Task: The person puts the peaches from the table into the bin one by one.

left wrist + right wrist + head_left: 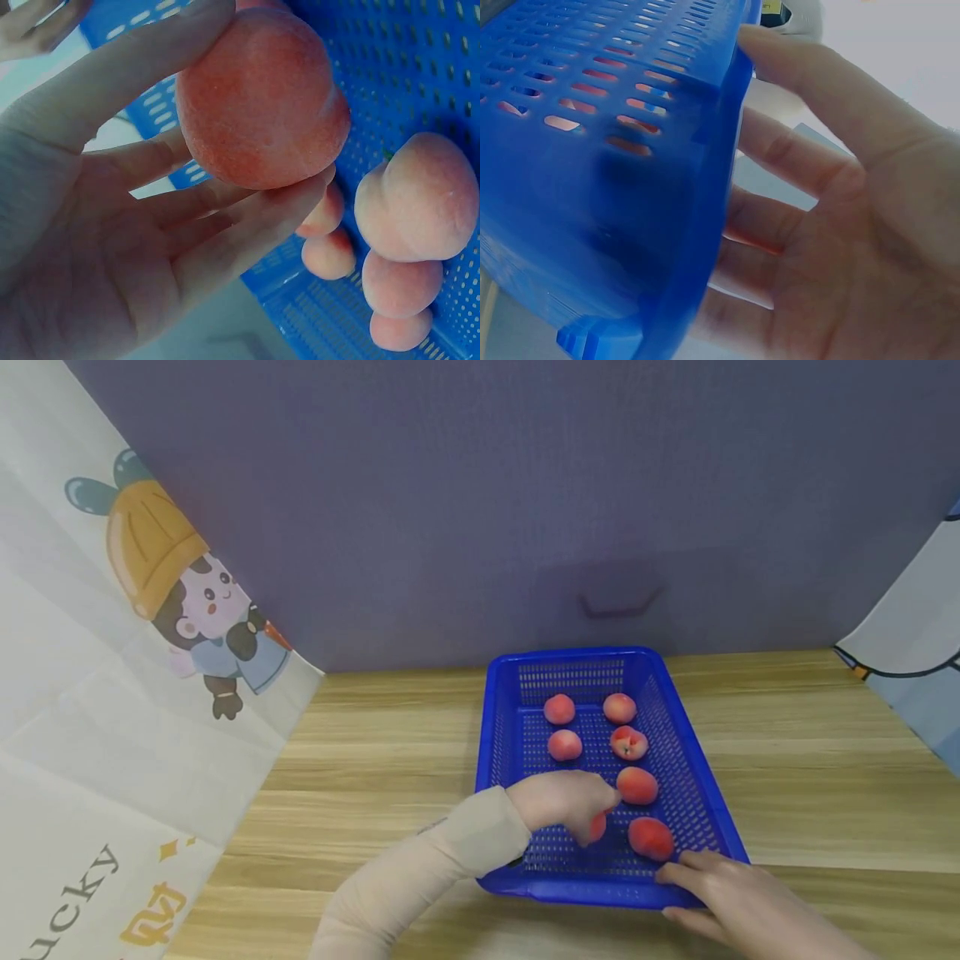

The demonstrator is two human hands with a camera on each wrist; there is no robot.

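Inside a blue plastic basket (585,893), my left hand (564,797) holds a red peach (262,97) between the thumb and fingers, at the near left part of the basket. To the right of that hand lie two more red peaches, one peach (637,786) close by the fingers and another peach (651,838) nearer to me. My right hand (723,889) grips the basket's near right corner; in the right wrist view the thumb and fingers lie on either side of the blue rim (724,180).
Farther back in the basket sit several peaches in two rows, including one with a creased top (628,743). The basket rests on a wood-grain table (375,760). A purple-grey panel (480,510) rises behind it, and a printed white cloth (112,735) hangs at left.
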